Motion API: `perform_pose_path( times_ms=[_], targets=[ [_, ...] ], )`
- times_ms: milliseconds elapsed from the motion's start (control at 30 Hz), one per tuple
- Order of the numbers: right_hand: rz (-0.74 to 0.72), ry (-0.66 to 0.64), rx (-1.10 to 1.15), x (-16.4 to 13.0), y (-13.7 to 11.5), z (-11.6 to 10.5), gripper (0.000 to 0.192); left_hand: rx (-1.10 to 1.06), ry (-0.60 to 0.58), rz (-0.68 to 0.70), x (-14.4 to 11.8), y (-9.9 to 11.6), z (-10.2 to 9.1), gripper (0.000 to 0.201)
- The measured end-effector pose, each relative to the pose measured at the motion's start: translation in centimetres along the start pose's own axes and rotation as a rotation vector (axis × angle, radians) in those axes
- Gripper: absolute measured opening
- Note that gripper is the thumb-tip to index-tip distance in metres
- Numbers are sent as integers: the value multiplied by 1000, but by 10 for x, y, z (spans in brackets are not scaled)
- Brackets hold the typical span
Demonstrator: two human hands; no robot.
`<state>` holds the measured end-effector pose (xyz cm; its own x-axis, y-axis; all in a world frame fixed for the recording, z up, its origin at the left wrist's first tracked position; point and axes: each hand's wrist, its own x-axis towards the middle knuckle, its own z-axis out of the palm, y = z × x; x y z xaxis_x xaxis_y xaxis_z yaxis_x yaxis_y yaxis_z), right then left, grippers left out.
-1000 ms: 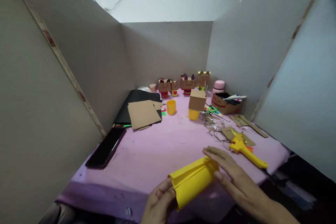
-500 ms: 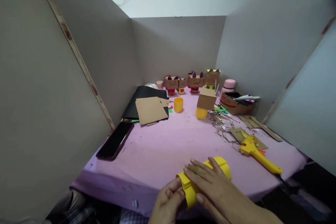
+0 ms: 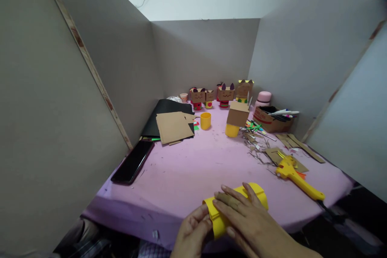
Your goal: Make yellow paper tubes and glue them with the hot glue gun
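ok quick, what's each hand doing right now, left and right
Left hand: closed on the near end of the rolled yellow paper.
Right hand: open, fingers laid flat across the top of the roll, pressing it on the pink table.

1. Near counter (image 3: 181, 177) edge: paper roll (image 3: 256, 193) under both hands.
2. Right of roll: glue gun (image 3: 298, 177).
3. Left edge: phone (image 3: 133, 161); behind it, cardboard sheets (image 3: 173, 126).
4. Along back wall: box figures (image 3: 225, 94).
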<state>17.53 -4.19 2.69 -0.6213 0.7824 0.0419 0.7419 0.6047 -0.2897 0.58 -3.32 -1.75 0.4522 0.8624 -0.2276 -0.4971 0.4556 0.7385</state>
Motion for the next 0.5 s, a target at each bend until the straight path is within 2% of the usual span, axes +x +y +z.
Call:
perform_pose_path(
  times_ms=[200,333,500],
  targets=[
    [12,5,-37,0,2,3,45,-10,-31,-3,2,-1,-1,29],
    [-16,79,-33,-3,6,12,45,-32,-36,5,2,-2,-2,29],
    [-55,141,-43,-4,9,18,44,9,83,-24,9,-9,-11,33]
  ],
)
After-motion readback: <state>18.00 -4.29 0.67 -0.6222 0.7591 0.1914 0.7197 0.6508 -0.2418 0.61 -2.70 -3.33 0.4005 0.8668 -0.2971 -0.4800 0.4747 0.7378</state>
